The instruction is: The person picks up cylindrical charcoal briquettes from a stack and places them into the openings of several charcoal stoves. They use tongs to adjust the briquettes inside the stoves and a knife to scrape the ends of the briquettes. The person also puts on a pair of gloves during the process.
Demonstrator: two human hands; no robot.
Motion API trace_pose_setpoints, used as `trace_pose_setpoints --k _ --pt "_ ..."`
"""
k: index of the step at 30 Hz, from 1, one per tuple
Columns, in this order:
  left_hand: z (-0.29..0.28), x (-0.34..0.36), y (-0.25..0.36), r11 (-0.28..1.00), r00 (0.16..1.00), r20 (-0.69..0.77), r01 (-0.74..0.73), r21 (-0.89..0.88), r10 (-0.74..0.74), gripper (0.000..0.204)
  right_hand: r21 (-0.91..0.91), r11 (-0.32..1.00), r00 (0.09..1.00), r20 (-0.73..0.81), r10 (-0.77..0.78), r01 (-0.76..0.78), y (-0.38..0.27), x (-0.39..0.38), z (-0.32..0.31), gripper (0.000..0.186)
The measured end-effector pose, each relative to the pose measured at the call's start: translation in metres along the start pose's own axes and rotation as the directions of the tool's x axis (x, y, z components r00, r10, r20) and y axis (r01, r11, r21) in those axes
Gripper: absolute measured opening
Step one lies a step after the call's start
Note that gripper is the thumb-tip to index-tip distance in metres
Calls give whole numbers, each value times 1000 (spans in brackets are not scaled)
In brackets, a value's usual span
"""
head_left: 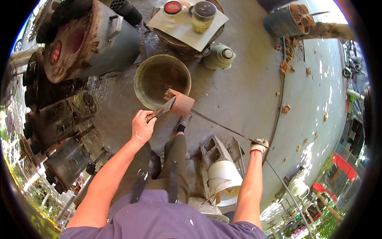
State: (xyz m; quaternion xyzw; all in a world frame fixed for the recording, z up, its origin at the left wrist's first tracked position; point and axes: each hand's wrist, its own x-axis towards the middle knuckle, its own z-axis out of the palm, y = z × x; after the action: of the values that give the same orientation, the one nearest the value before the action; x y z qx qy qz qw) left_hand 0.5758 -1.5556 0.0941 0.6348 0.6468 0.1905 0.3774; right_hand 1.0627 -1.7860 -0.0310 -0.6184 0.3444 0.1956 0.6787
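My left hand (143, 124) is closed around the handle of a knife (164, 108) with a flat, wide blade. Its blade lies against a reddish-brown cylinder (183, 105) that has one ragged end. That cylinder sits at the far end of a long thin metal rod (221, 124), over the near right rim of a round basin (140, 93). In a pale work glove with a red cuff, my right hand (259, 145) grips the rod well to the right. The rod runs on past it toward the lower right. Brown residue covers the basin's bottom.
A large metal stove (115, 44) with a red glow inside stands at the upper left. Two jars (203, 18) rest on a board (167, 28) beside a green flask (220, 56). A bucket of holed briquettes (283, 22) stands upper right; a white bucket (223, 175) is near my legs.
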Motion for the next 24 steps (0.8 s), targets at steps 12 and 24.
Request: trace_pose_setpoints --k 12,24 --pt "-93 39 66 914 879 -275 -406 0 391 26 29 996 985 -150 86 -82 7 11 -36 25" --pt "25 32 -67 997 1000 28 4 81 -6 22 -65 978 964 -194 183 -198 21 15 -68 23"
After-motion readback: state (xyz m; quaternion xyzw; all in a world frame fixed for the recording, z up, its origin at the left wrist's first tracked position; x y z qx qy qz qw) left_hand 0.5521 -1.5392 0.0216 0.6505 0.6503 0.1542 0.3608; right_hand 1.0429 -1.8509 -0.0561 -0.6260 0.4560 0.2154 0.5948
